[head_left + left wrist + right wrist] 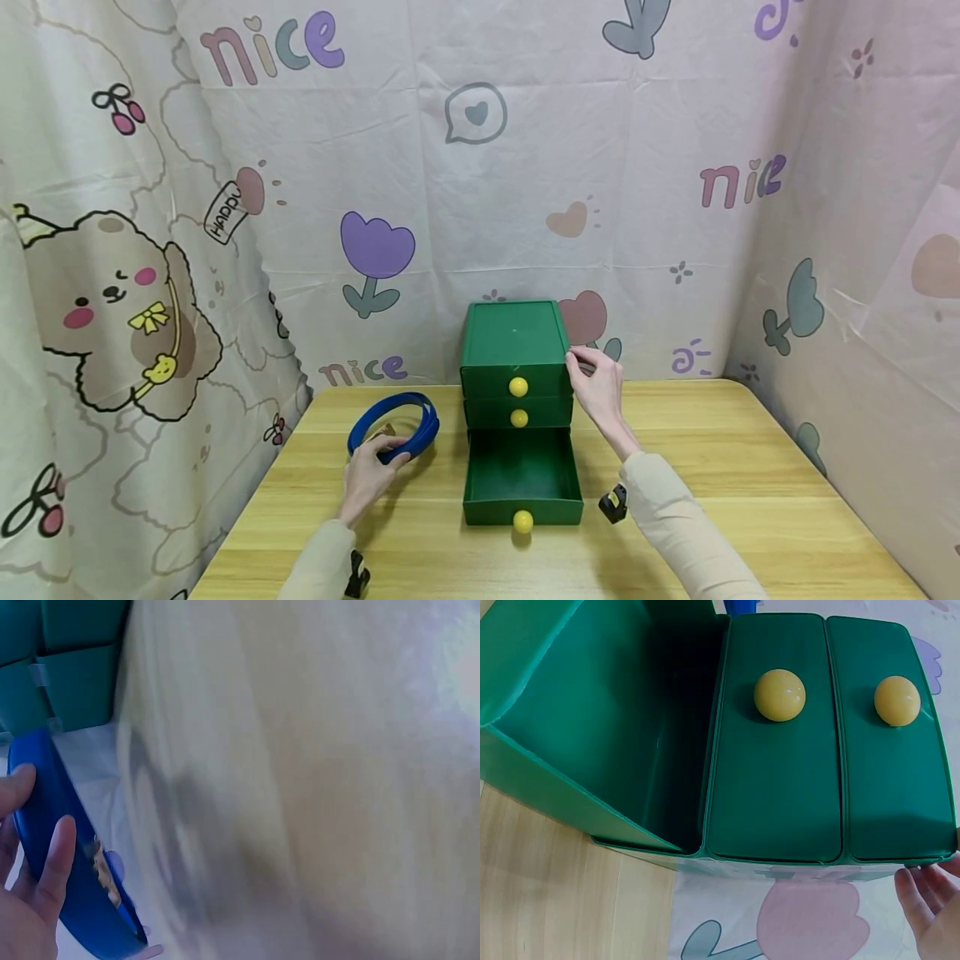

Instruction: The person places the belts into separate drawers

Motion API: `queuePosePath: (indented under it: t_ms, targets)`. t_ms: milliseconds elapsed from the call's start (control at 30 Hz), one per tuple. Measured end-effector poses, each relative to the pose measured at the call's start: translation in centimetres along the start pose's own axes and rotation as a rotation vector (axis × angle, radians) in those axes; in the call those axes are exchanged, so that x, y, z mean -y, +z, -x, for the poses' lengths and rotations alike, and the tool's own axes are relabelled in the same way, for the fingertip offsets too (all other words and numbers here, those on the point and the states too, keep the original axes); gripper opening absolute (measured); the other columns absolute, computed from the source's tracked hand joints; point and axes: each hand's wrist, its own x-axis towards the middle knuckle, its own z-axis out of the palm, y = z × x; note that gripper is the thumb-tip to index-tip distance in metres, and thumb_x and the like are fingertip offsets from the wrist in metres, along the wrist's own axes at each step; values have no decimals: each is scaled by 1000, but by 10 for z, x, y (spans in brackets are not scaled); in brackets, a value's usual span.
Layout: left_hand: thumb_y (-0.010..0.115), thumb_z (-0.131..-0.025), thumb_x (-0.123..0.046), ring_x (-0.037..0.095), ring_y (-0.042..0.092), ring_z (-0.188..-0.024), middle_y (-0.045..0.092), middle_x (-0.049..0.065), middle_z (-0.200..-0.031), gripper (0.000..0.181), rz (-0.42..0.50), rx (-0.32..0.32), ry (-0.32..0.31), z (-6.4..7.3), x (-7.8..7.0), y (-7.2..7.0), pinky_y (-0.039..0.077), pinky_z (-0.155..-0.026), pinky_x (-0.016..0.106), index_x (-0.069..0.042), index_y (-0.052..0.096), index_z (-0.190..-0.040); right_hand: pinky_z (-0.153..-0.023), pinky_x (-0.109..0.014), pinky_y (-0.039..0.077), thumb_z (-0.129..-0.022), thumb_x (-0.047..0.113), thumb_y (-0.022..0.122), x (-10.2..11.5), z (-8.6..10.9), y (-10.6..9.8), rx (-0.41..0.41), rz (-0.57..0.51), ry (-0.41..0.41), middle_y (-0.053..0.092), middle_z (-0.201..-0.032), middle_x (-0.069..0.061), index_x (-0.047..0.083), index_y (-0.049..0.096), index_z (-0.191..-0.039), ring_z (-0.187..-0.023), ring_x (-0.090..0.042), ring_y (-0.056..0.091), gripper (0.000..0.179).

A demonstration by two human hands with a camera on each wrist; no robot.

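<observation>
A coiled blue belt (427,429) with a gold-coloured buckle (105,874) is pinched at its near side by my left hand (369,471), left of the cabinet. The left wrist view shows thumb and fingers on either side of the strap. My right hand (598,385) touches the upper right front edge of a green drawer cabinet (516,333); in the right wrist view its fingertips lie at that corner. The bottom drawer (522,475) is pulled out and its inside is bare. Both upper drawers are closed, each with a yellow round knob (779,695).
Everything stands on a light wooden table (675,517). Patterned cloth (480,192) hangs behind the table and along both sides. The pulled-out drawer juts toward the table's front, between the two forearms.
</observation>
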Motion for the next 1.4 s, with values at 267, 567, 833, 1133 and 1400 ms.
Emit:
queuePosePath:
  t_ms: [267,567,833,1133,1400]
  targets:
    - [84,-82,-16,21,70,-98,77,-6,-99,21,16,94,108,0,-13,-18,48,-91,55,-29,79,-98,-71,3,44,-95,12,68,0,-1,0,3,3,3,77,-107,-18,1,79,-107,-93,-31,76,19]
    - [84,-81,-19,14,69,-93,75,-12,-97,20,0,199,223,3,-29,-38,52,-85,43,-31,78,-97,-71,3,44,-95,11,68,-1,0,0,0,-4,-11,76,-106,-18,0,79,-106,-92,-32,75,19]
    - [82,-84,-24,6,66,-88,73,-11,-97,17,-16,308,327,2,-44,-56,52,-78,28,-28,79,-100,-71,3,45,-95,11,67,0,0,0,1,-11,-7,76,-107,-20,-1,78,-107,-92,-33,75,20]
    - [80,-87,-26,11,67,-99,77,-8,-101,16,59,450,408,1,-66,-70,53,-88,30,-24,79,-102,-71,3,45,-95,11,67,1,-1,-1,-2,-7,-8,76,-107,-20,0,78,-106,-92,-33,76,19]
    - [79,-87,-26,29,67,-114,77,-10,-102,14,78,494,425,9,-83,-62,53,-99,46,-24,79,-101,-72,-1,48,-95,11,68,1,1,-1,-4,3,-21,76,-106,-19,0,78,-106,-90,-32,76,19]
